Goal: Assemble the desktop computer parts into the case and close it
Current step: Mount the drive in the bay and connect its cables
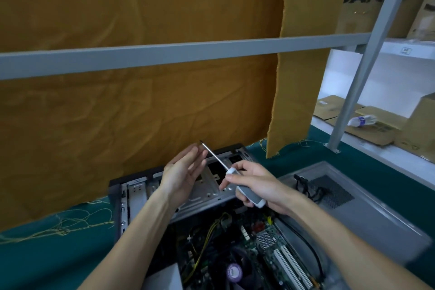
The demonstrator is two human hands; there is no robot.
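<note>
behind, mustard cloth [131,110] backs the case [179,195].

Work surface: table [47,256] covered in dark green cloth. Lying directly on it: an open computer case [211,198], lid off, with the motherboard [266,247] exposed inside; a grey side panel [367,209] with a mesh vent, flat just to the right of the case, edges close or touching; loose yellow threads [70,221] at left, near the hanging mustard curtain [141,106]. A grey frame post [334,141] is bolted to the table at right rear
</note>
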